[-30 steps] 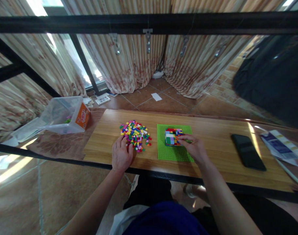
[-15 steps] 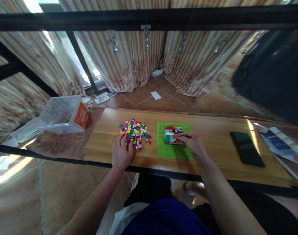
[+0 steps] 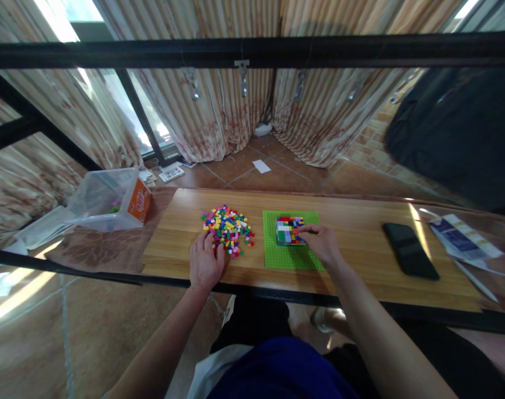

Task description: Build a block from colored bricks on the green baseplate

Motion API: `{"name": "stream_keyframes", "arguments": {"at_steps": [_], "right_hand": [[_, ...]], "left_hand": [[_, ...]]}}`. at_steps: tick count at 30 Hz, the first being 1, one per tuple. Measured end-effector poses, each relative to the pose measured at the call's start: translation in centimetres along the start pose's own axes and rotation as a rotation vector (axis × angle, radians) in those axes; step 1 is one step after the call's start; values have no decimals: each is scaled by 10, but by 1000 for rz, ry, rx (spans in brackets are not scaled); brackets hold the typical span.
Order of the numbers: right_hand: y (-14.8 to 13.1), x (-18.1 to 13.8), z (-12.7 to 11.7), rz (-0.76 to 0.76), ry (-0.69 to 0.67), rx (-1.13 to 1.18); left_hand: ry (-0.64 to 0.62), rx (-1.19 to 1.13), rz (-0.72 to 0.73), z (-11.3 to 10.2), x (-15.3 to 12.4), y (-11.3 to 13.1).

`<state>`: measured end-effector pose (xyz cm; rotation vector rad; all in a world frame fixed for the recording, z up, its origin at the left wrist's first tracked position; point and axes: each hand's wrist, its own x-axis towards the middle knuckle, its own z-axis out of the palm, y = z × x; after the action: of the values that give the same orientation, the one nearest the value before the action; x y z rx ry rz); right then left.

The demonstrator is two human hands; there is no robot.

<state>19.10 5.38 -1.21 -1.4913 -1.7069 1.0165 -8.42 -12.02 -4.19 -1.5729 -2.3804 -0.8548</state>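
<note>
A green studded baseplate (image 3: 293, 260) lies on the wooden tabletop, bearing a low block of multicoloured toy bricks (image 3: 286, 228). My right hand (image 3: 323, 244) reaches over the plate from the right. Its thumb and index finger are pinched together at the right side of the block; what sits between the fingertips is hidden or too small to name. To the left, a loose pile of small coloured bricks (image 3: 230, 226) is spread out. My left hand (image 3: 205, 261) rests palm down at the pile's near left edge, fingers apart, the fingertips touching bricks.
A black phone (image 3: 410, 251) lies to the right on the tabletop (image 3: 356, 221), with papers (image 3: 464, 238) beyond it. At the left stands a clear plastic box (image 3: 107, 199) with an orange label. A dark metal bar (image 3: 153, 55) crosses the upper view.
The view has tilted and shifted slightly. Both hands stay in nearly the same places, the left by the pile and the right at the block's right side.
</note>
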Motion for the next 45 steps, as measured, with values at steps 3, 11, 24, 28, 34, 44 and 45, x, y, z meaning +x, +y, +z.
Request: {"name": "stream_keyframes", "arguments": {"at_steps": [3,11,24,28,34,44,45], "right_hand": [[0,-5,-4,-77,80,-59],[-35,-56,26,-351,47,-47],[-54,-62,99,-407,-301,-529],[-55,-64,101,-422,-277,-515],[-50,-73,93,-380,-218,-275],[-27,-82,31,-186,-94,-8],[-26,-79,23,-190,-58,-17]], "left_hand": [[3,-10,8,0,0,-1],[-3,-5,11,0,-2,0],[10,-4,-6,-1,-2,2],[11,0,-1,-2,-1,2],[15,0,13,-2,-1,1],[-12,-7,13,-3,0,0],[-11,-9,12,-3,0,0]]}}
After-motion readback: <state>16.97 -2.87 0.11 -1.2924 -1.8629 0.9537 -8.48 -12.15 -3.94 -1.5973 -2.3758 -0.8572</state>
